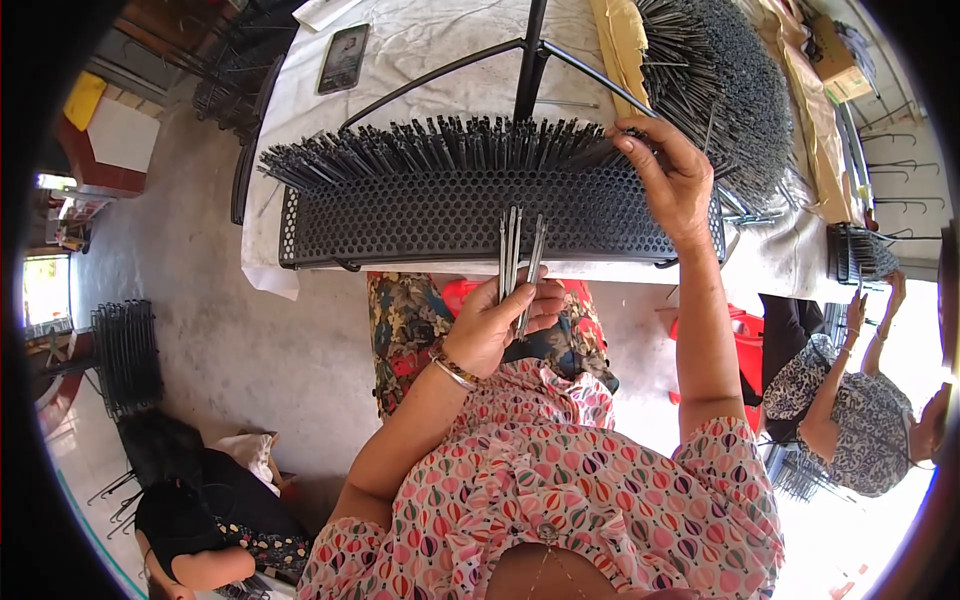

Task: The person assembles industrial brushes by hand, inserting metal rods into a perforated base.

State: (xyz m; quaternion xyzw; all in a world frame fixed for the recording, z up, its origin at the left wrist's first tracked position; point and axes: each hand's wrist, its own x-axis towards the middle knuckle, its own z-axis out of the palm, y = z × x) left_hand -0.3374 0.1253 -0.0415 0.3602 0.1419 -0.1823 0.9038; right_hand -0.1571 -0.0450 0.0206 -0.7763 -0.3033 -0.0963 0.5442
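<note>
Several slim silvery metal rods [511, 245] stand up from my left hand [500, 320], whose fingers are closed around their lower ends. Beyond it lies a long black perforated metal rack [400, 220], full of holes. A dense row of thin black rods [430, 150] sticks up along its far side. My right hand [682, 190] is at the right end of that row, thumb and fingertips closed on the tip of a black rod. Just beyond this hand lies a big heap of similar black rods [735, 100], tips fanned outward.
A white cloth [450, 30] covers the table, with a phone [343, 58] at far left. A black metal stand [530, 70] rises behind the rack. Brown paper [622, 50] lies beside the heap. Co-workers sit at right [860, 410] and lower left [210, 500]; a red plastic stool [735, 345] stands right.
</note>
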